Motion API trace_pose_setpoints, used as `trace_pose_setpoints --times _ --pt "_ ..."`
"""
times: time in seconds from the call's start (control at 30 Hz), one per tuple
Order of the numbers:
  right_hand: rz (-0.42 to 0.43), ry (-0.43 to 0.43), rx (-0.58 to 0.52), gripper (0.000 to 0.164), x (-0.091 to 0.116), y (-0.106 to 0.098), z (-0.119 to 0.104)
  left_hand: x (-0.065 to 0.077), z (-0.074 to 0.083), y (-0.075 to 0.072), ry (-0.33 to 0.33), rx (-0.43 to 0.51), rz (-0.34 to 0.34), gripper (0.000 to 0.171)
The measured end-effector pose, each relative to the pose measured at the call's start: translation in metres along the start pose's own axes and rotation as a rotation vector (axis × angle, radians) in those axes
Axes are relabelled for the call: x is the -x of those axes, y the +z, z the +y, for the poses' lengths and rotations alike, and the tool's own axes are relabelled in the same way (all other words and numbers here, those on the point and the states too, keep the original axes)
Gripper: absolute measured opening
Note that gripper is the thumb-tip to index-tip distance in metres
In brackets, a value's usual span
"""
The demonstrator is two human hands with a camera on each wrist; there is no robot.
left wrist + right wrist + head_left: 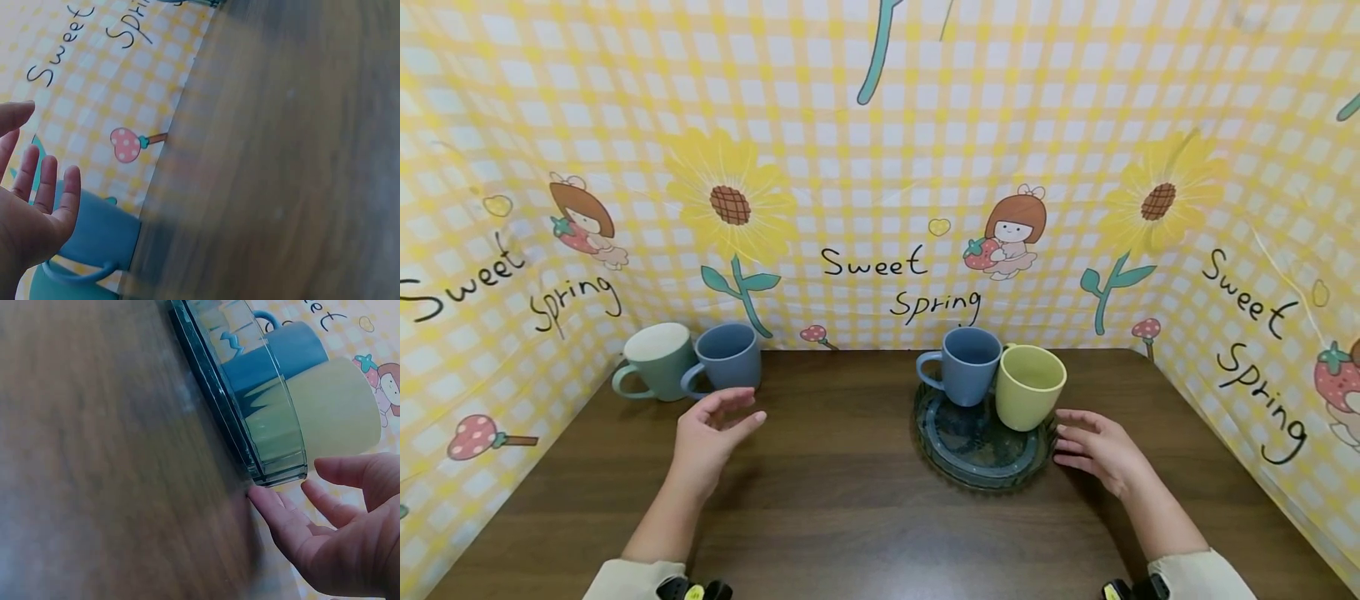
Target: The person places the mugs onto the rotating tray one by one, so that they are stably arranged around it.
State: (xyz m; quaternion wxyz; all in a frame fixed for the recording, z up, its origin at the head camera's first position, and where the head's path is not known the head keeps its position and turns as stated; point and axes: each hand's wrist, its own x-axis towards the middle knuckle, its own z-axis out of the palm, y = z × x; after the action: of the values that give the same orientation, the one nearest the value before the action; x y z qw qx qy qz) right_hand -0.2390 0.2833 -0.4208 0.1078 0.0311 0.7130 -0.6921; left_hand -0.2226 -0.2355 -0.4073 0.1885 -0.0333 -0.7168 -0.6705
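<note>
Yellow-and-white gingham cloth (865,183), printed with flowers and lettering, hangs behind and along both sides of a brown table (842,508); on the table's right half sits a dark glass tray (938,454), with a blue mug (968,367) on its far part and a yellow-green mug (1028,396) next to that on the right; at the far left a green mug (662,367) and a second blue mug (730,358) stand side by side on the wood; the left hand (703,442) is on the near side of that second blue mug, thumb and fingers apart, gripping nothing; the right hand (1101,450) is at the tray's right edge, fingers apart, likewise clamped on nothing; the step in hand looks like a reach, with two mugs on the tray and two off it; a left-hand grasp would call for fingers brought round the second blue mug's body or handle, a right-hand one for care not to tip the tray; whether the right fingertips touch the rim I cannot tell; the yellow-green mug's handle is mostly hidden behind it; the left wrist view cuts the tray to a sliver at its top edge, and much of the tabletop is blurred there.
</note>
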Motion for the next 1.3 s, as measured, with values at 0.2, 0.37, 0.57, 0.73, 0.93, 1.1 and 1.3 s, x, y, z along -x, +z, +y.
trace_pose_setpoints --times 0.2,0.37,0.57,0.73,0.93,1.1,1.3 --pt "-0.042 -0.025 0.002 0.059 -0.008 -0.004 -0.001 0.0 -0.002 -0.012 -0.002 0.028 0.045 0.033" --pt "-0.063 0.006 -0.027 0.061 -0.013 -0.008 -0.003 0.0 -0.004 -0.023 -0.008 0.048 0.095 0.034" --pt "-0.085 0.04 -0.039 0.062 -0.016 -0.008 -0.003 -0.002 -0.003 -0.033 -0.01 0.085 0.163 0.031" --pt "-0.1 0.031 -0.033 0.062 -0.016 -0.007 -0.002 -0.004 -0.006 -0.041 -0.005 0.13 0.195 0.032" --pt "-0.091 0.009 -0.068 0.061 -0.015 -0.006 0.0 -0.006 -0.007 -0.049 -0.02 0.12 0.23 0.034" --pt "-0.082 0.005 -0.071 0.06 -0.014 -0.005 0.002 -0.01 -0.008 -0.054 -0.044 0.119 0.268 0.04" --pt "-0.065 0.001 -0.084 0.058 -0.013 -0.006 0.002 -0.019 -0.01 -0.063 -0.076 0.125 0.294 0.042"
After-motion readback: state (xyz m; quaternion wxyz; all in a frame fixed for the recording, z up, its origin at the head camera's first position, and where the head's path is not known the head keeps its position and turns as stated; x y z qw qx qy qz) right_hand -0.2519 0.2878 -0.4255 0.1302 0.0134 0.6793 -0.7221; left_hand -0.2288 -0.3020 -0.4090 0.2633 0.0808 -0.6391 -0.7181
